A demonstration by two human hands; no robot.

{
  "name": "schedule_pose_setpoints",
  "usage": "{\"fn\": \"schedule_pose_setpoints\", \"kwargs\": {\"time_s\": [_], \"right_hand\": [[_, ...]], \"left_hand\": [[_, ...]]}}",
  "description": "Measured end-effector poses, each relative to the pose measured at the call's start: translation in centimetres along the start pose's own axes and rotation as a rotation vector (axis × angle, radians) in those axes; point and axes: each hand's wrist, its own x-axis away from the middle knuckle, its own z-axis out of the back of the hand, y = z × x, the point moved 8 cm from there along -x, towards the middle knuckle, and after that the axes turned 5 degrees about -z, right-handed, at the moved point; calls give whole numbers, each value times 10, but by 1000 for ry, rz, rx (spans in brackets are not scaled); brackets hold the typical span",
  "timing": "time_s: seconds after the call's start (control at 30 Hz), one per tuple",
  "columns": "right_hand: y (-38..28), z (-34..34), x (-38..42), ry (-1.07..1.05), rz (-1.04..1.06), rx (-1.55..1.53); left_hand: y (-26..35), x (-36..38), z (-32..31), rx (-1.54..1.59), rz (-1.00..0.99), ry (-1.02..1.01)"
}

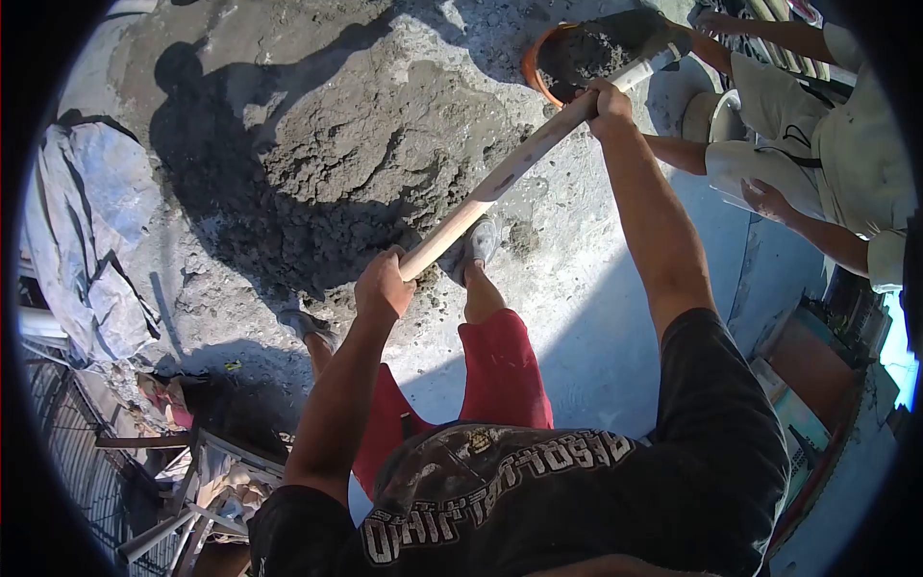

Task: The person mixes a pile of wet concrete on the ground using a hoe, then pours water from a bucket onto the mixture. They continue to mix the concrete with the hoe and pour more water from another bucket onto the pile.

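Note:
My left hand (384,285) is wrapped round the end of a shovel's (519,173) long wooden handle. Farther up, near the metal socket, my right hand (608,108) grips the same handle. The shovel slants up to the right, and its mortar-covered blade (639,32) overlaps an orange bucket (531,63) in this view. Dark wet mortar shows within the bucket's rim. Left of the handle, a broad heap of wet grey mortar (336,154) spreads over the ground, with my shadow across part of it.
Another person (817,125) stands at the right, hands near the bucket and shovel. A pale round container (710,117) sits beside them. Crumpled sheeting (96,231) lies at the left; scrap wood and debris (207,490) fill the lower left. My feet stand at the heap's near edge.

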Motion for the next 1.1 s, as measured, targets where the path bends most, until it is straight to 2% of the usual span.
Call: {"fn": "schedule_pose_setpoints", "kwargs": {"time_s": [0.07, 0.2, 0.3, 0.37, 0.5, 0.6, 0.7, 0.77, 0.8, 0.87, 0.93, 1.0, 1.03, 1.1], "right_hand": [[-8, 9, -3, 11, 15, -21], [-20, 0, 31, -26, 98, -141], [0, -28, 73, -151, 42, -134], [32, -52, 110, -130, -35, -128], [138, -130, 194, -239, -289, -92], [224, -202, 275, -264, -470, 17], [293, -286, 367, -491, -602, 9], [318, -328, 413, -606, -560, 117], [317, -341, 435, -636, -498, 311], [295, -364, 470, -627, -355, 636], [275, -374, 455, -712, -205, 667], [241, -363, 407, -656, -178, 655], [199, -356, 397, -518, -104, 686], [140, -330, 340, -422, -7, 748]], "left_hand": [[2, -8, -12, 11, 5, 49], [1, 17, -13, 41, 84, -22], [-13, 70, 4, 163, 1, 136], [-29, 117, 12, 203, 41, 107], [-64, 225, 50, 353, 106, 118], [-125, 308, 64, 321, 231, 168], [-187, 386, 92, 261, 331, 261], [-229, 410, 122, 238, 327, 336], [-249, 418, 136, 223, 337, 329], [-287, 412, 175, 179, 338, 328], [-310, 375, 230, 124, 349, 335], [-329, 314, 282, 127, 438, 254], [-327, 278, 313, 138, 408, 229], [-293, 217, 370, 74, 377, 223]]}}
